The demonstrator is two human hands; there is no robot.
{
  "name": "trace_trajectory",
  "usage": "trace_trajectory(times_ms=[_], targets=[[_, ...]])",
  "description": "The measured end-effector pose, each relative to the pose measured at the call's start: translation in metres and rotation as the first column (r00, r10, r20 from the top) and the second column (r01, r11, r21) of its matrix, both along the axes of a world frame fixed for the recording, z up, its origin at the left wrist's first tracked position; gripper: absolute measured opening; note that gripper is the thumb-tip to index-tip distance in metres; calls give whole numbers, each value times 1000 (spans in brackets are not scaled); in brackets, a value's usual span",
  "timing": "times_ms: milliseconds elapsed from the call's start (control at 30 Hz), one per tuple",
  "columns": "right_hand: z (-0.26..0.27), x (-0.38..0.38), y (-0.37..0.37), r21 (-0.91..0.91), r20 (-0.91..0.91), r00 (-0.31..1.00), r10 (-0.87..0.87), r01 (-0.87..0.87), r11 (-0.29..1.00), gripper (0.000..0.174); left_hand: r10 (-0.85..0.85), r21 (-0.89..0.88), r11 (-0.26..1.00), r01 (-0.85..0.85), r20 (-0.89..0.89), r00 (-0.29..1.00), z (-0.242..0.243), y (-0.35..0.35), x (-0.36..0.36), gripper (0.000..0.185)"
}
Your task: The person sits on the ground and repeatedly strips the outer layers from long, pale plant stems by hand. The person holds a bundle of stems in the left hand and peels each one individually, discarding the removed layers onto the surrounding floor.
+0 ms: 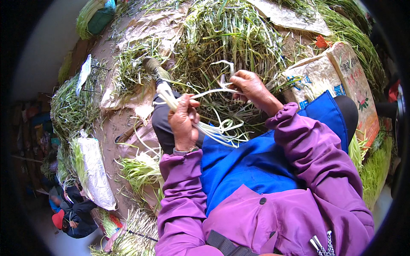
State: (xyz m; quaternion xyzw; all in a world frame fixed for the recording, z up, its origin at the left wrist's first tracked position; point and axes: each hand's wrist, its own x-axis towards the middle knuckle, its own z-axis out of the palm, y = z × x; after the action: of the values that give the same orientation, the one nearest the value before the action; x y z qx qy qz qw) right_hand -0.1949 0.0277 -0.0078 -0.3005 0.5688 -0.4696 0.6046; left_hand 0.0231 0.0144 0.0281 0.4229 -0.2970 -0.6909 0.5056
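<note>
My left hand (185, 120) is closed around a bundle of pale stalks (221, 132), whose thin curled ends hang over the blue apron (250, 166). The other end of the bundle sticks out past my thumb towards the shoe. Opposite it, my right hand (250, 89) pinches a thin white stalk (211, 91) that stretches across to the left hand. Another pale strand curls up above the right fingers. Under and beyond both hands lies a big heap of green and withered leaves (227, 41).
Printed sacks (349, 80) lie at the right, by my knee. Pale-green stalks (142, 171) rest on the ground at the left, near a white wrapped bundle (94, 172). A person in a red cap (77, 214) sits at lower left. A wire stand (91, 75) stands at upper left.
</note>
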Motion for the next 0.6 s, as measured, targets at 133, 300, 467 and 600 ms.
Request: trace_trajectory(times_ms=[133,300,467,600], targets=[[-19,-45,0,31,10,974,-225,225,974,14,84,-23,996,-85,-46,995,1,-14,27,20],[-70,-123,4,71,-216,922,-323,344,936,18,161,-47,985,-165,-95,982,14,-21,53,22],[-77,-91,24,367,-783,421,459,-283,886,24,82,-41,995,-90,-161,984,14,-18,43,23],[-30,-15,17,104,-508,583,634,-689,717,45,-47,-42,998,39,-195,980,7,-9,23,24]])
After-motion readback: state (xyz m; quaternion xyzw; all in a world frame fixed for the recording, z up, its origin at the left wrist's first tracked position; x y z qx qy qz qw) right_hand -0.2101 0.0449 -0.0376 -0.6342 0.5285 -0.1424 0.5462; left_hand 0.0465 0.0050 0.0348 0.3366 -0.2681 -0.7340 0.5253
